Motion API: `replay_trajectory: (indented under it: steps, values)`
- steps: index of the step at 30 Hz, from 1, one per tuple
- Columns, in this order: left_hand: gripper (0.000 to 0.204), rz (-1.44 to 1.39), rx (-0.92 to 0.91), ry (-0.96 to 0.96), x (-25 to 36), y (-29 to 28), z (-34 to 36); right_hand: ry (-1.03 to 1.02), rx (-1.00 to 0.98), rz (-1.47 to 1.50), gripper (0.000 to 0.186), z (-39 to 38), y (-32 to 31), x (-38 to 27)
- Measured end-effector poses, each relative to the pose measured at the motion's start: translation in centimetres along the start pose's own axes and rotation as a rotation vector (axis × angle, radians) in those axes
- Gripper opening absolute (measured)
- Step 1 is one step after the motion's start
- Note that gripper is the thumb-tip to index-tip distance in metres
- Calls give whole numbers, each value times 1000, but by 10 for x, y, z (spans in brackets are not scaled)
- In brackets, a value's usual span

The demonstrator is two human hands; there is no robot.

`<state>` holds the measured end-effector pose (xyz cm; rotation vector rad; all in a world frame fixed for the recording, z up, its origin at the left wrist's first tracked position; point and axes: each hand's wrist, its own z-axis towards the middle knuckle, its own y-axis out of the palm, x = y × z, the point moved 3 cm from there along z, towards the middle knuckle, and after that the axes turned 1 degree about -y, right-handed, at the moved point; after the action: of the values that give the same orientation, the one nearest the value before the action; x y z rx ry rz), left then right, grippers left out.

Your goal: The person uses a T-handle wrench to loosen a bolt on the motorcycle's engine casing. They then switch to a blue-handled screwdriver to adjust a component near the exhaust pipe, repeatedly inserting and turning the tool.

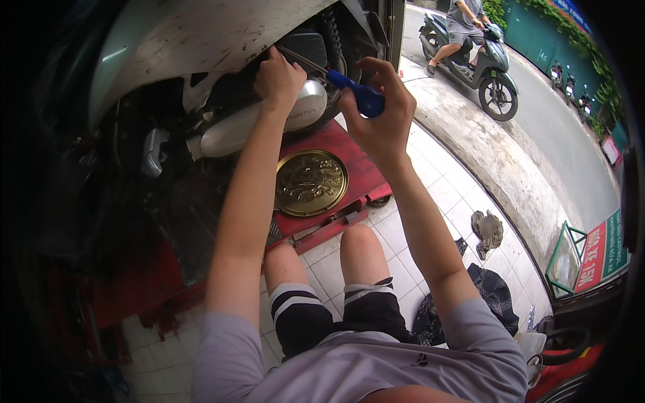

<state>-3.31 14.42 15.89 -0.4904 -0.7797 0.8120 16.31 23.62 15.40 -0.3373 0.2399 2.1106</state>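
Note:
My right hand point(385, 111) grips the fat blue handle of a screwdriver point(367, 99) between thumb and curled fingers. Its thin metal shaft slants up and left, toward the lower edge of a scooter's pale, dirt-specked body panel point(181, 40). By that edge is my left hand point(279, 79), index finger raised near the shaft's tip and the other fingers curled; whatever they pinch is hidden. Below my left hand lies the scooter's silver engine-side cover point(248, 121). A black shock absorber spring point(331, 33) stands behind the screwdriver.
A round gold embossed tray point(312, 183) rests on the red lift platform point(359, 158) under the scooter. Dark cloth point(494, 292) and a dirty rag point(487, 232) lie on white floor tiles. Outside, a person rides a grey scooter point(494, 74). A sign point(591, 255) stands at right.

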Motion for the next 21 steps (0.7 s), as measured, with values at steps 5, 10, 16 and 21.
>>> replay_trajectory:
  steps: [5,10,16,21]
  values:
    - [53,-12,-33,-11,-7,-7,-2,192,-181,8,27,0,2,-9]
    - [54,-23,-34,-4,-1,-7,-1,56,-83,70,24,0,7,7]
    - [56,-14,-15,4,-8,-5,0,181,-246,-7,32,-4,2,6]
    - [57,32,-37,23,-8,1,4,149,-135,55,28,-1,0,4]
